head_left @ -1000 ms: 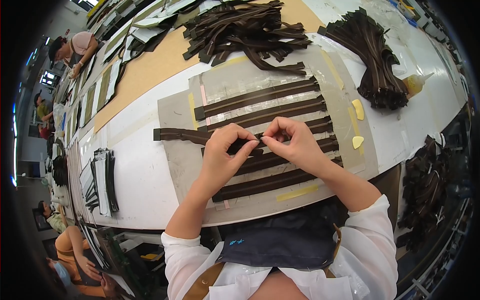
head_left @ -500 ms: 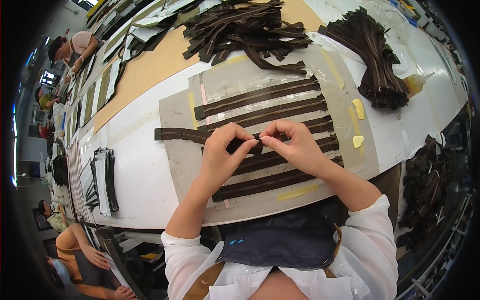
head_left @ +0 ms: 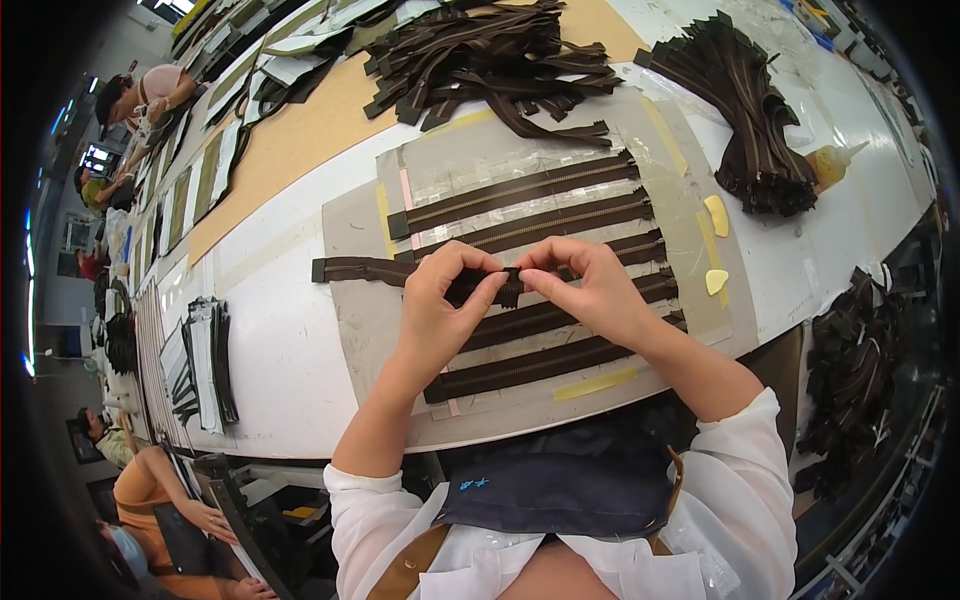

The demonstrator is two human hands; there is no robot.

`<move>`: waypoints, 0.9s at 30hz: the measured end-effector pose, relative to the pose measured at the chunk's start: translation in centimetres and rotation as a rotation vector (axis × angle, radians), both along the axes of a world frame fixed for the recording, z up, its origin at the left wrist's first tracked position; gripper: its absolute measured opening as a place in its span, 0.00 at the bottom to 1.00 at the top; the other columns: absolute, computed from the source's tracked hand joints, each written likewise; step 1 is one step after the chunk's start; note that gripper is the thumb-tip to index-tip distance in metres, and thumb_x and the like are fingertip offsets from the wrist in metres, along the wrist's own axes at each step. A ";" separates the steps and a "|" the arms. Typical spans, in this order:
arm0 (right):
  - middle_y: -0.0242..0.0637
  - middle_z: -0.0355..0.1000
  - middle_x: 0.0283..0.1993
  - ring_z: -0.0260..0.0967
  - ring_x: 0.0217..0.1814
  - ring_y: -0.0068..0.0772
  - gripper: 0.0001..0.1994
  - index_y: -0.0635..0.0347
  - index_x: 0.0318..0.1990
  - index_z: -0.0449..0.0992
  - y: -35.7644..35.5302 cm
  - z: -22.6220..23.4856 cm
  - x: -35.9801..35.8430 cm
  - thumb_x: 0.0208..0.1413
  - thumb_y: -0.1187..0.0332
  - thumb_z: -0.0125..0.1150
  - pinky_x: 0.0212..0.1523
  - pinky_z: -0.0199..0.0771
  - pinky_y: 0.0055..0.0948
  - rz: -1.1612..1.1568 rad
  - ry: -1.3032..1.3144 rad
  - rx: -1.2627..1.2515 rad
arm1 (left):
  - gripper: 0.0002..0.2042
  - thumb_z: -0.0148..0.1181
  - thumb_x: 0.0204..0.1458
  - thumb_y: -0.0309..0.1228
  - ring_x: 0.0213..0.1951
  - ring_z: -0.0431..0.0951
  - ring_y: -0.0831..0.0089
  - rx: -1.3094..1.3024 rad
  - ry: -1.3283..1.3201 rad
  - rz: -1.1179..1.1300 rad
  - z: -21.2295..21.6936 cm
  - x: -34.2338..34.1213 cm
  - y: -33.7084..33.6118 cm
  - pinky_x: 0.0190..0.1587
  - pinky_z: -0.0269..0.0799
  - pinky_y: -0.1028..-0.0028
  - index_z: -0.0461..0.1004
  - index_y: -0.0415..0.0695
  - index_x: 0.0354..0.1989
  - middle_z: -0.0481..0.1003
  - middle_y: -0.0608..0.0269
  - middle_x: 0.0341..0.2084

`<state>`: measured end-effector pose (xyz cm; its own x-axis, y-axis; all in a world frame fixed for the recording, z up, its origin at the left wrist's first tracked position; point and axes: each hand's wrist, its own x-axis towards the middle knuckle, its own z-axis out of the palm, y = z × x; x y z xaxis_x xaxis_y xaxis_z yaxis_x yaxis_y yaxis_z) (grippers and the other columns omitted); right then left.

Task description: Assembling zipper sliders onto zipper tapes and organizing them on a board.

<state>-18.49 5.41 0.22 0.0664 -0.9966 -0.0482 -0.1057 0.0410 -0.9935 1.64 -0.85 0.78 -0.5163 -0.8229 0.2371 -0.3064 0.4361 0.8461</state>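
My left hand [head_left: 447, 300] and my right hand [head_left: 588, 290] meet over the middle of a grey board [head_left: 352, 330]. Thumb and forefinger of each pinch one dark brown zipper [head_left: 365, 271] at its folded end. Its other end, with a black tab, sticks out left past the board's edge. Beneath my hands, several brown zippers with brass-coloured teeth lie in parallel rows, such as the top zipper [head_left: 520, 196]; my fingers hide parts of the middle rows. Clear tape strips and a pink strip run across the board.
A loose zipper pile [head_left: 480, 60] lies beyond the board, a tied zipper bundle [head_left: 755, 120] at right beside a yellowish squeeze bottle [head_left: 832, 166]. Two yellow pieces [head_left: 716, 217] sit on the board's right. Stacked strips [head_left: 207, 360] lie left. A co-worker [head_left: 150, 500] sits lower left.
My fingertips have shifted slightly up, and the pinched zipper end now shows more between them. The zipper's free end has moved slightly right. Co-workers at left have moved their arms.
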 end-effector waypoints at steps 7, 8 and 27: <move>0.28 0.77 0.36 0.71 0.38 0.15 0.08 0.66 0.42 0.79 0.0 0.0 0.1 0.60 0.71 0.63 0.40 0.68 0.20 -0.005 -0.018 0.028 | 0.06 0.68 0.50 0.24 0.33 0.76 0.69 0.027 -0.009 -0.003 0.0 -0.1 0.1 0.42 0.67 0.72 0.76 0.41 0.33 0.78 0.64 0.29; 0.27 0.77 0.36 0.69 0.37 0.14 0.08 0.65 0.41 0.79 0.0 0.0 0.1 0.59 0.70 0.64 0.39 0.67 0.19 -0.008 -0.045 0.034 | 0.06 0.68 0.49 0.25 0.33 0.76 0.69 0.032 -0.022 0.006 0.1 -0.1 0.1 0.43 0.67 0.72 0.76 0.41 0.33 0.78 0.64 0.29; 0.25 0.75 0.33 0.64 0.34 0.12 0.06 0.64 0.39 0.79 -0.1 -0.4 0.0 0.58 0.71 0.64 0.37 0.65 0.17 -0.018 -0.038 0.055 | 0.04 0.67 0.52 0.22 0.35 0.75 0.75 -0.143 -0.099 -0.078 0.1 0.6 -0.7 0.42 0.70 0.76 0.78 0.38 0.34 0.77 0.64 0.30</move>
<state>-18.46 5.34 -0.17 0.0511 -0.9936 -0.1003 -0.0666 0.0968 -0.9931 2.19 -1.53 0.88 -0.6040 -0.7407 0.2941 -0.3451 0.5757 0.7412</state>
